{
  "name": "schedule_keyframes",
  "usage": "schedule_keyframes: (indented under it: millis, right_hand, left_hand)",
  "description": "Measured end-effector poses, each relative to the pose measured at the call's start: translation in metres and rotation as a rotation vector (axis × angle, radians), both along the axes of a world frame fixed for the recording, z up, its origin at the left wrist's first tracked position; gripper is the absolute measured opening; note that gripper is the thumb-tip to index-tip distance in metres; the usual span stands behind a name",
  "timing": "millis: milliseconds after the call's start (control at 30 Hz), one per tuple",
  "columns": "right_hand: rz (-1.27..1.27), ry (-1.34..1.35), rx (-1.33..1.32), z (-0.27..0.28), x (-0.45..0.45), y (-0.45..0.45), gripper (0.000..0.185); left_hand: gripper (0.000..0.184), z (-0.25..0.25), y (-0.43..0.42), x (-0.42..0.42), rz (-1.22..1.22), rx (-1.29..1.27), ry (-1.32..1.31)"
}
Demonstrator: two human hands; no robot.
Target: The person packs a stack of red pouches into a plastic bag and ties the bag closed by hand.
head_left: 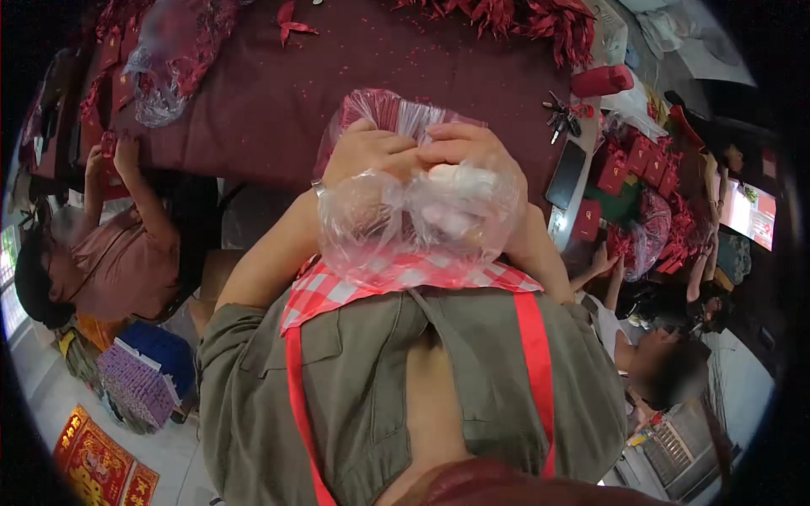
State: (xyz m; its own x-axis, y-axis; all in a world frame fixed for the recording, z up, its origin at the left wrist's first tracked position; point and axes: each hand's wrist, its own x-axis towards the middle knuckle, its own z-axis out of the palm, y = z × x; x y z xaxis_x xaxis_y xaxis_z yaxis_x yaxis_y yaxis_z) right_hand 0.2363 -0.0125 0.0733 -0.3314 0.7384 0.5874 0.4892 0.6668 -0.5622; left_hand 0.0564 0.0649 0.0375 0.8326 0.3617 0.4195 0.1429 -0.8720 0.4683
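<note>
Both my hands grip a clear plastic bag (363, 244) close to my chest, at the near edge of the dark red tablecloth. My left hand (364, 158) has its fingers curled into the gathered plastic. Fingers bent, my right hand (472, 152) meets it at the middle and pinches the plastic. Something white shows beneath my right fingers, but I cannot make out what it is. Beyond my knuckles, the far part of the bag shows red contents (371, 105) through the film. The near part puffs out over my wrists and my red checked apron (405, 274).
Red tassel-like bundles (557, 29) lie at the table's far side. Along the right edge are keys (564, 118), a phone (566, 173) and a red cylindrical case (602, 80). Another plastic bag (164, 88) lies left. Co-workers (126, 261) sit on both sides, handling red items.
</note>
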Motion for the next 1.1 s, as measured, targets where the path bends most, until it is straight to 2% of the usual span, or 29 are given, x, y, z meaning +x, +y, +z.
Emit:
schedule_keyframes:
  millis: [33, 100, 167, 200, 267, 300, 367, 400, 433, 467, 500, 533, 567, 633, 667, 700, 767, 833, 867, 900, 967, 1000, 1067, 1100]
  right_hand:
    - [-0.003, -0.002, -0.004, 0.0, 0.001, -0.001, 0.036]
    - [-0.078, 0.162, -0.226, -0.003, 0.001, -0.007, 0.026]
    - [-0.163, 0.282, -0.349, -0.008, -0.001, -0.016, 0.019]
    - [-0.187, 0.066, -0.23, -0.006, 0.002, -0.017, 0.026]
    - [-0.155, 0.421, -0.281, 0.002, -0.006, -0.013, 0.019]
    - [-0.164, 0.421, -0.286, 0.006, -0.007, -0.014, 0.019]
    - [-0.163, 0.647, -0.501, 0.012, -0.008, -0.019, 0.02]
    - [-0.178, 0.642, -0.55, 0.005, -0.007, -0.023, 0.018]
    - [-0.192, 0.636, -0.6, -0.001, -0.006, -0.028, 0.017]
    - [-0.381, 0.604, -0.507, -0.016, -0.008, -0.035, 0.015]
    - [-0.473, 0.654, -0.542, -0.024, -0.01, -0.037, 0.013]
    - [-0.564, 0.711, -0.575, -0.032, -0.012, -0.038, 0.012]
    - [-0.652, 0.772, -0.605, -0.04, -0.014, -0.039, 0.011]
    - [-0.546, 0.839, -0.247, -0.044, -0.015, -0.029, 0.013]
    - [-0.579, 0.707, -0.274, -0.047, -0.011, -0.03, 0.037]
    - [-0.584, 0.707, -0.277, -0.047, -0.013, -0.031, 0.037]
    - [-0.511, 1.034, -0.382, -0.034, -0.021, -0.028, 0.044]
    - [-0.528, 1.04, -0.386, -0.02, -0.022, -0.025, 0.049]
    - [-0.534, 0.909, -0.414, -0.016, -0.021, -0.025, 0.048]
    - [-0.538, 0.777, -0.437, -0.012, -0.02, -0.024, 0.048]
    - [-0.597, 0.502, -0.286, -0.012, -0.022, -0.016, 0.048]
    - [-0.409, 0.745, -0.267, -0.013, -0.029, -0.011, 0.046]
    - [-0.363, 0.571, -0.146, -0.016, -0.024, -0.005, 0.043]
    - [-0.289, 0.63, -0.171, -0.016, -0.029, -0.004, 0.043]
  left_hand:
    - [0.023, 0.001, 0.001, 0.001, -0.001, -0.033, 0.019]
    - [0.023, 0.004, 0.004, 0.001, -0.004, -0.07, 0.037]
    - [0.032, 0.007, 0.007, 0.001, -0.015, -0.129, 0.138]
    - [0.032, 0.008, 0.009, 0.001, -0.022, -0.134, 0.139]
    - [0.044, 0.01, 0.01, 0.002, -0.044, -0.332, -0.046]
    - [0.044, 0.014, 0.011, 0.002, -0.052, -0.339, -0.046]
    - [0.051, 0.024, 0.013, -0.001, 0.102, -0.508, -0.013]
    - [0.041, 0.02, 0.017, -0.004, 0.038, -0.467, -0.045]
    - [0.041, 0.019, 0.019, -0.008, 0.035, -0.472, -0.041]
    - [0.034, 0.019, 0.021, -0.012, 0.037, -0.589, -0.024]
    - [0.028, 0.019, 0.022, -0.013, 0.04, -0.706, -0.007]
    - [0.019, 0.017, 0.02, -0.013, 0.092, -0.73, -0.001]
    - [0.019, 0.011, 0.017, -0.014, 0.092, -0.736, 0.003]
    - [0.018, -0.002, 0.011, -0.017, 0.024, -0.695, -0.369]
    - [0.018, -0.003, 0.012, -0.019, 0.023, -0.699, -0.366]
    - [0.02, -0.004, 0.013, -0.022, 0.033, -0.765, -0.284]
    - [0.022, -0.002, 0.016, -0.02, 0.038, -0.832, -0.198]
    - [0.022, 0.006, 0.021, -0.013, -0.076, -0.994, -0.202]
    - [0.022, 0.009, 0.023, -0.011, -0.114, -1.049, -0.202]
    - [0.032, 0.008, 0.024, -0.009, -0.127, -0.801, -0.114]
    - [0.044, 0.019, 0.028, -0.003, -0.126, -0.504, 0.085]
    - [0.05, 0.025, 0.03, 0.0, -0.13, -0.351, 0.169]
    - [0.035, 0.042, 0.024, 0.007, -0.036, -0.494, 0.323]
    - [0.036, 0.034, 0.025, 0.009, -0.056, -0.508, 0.229]
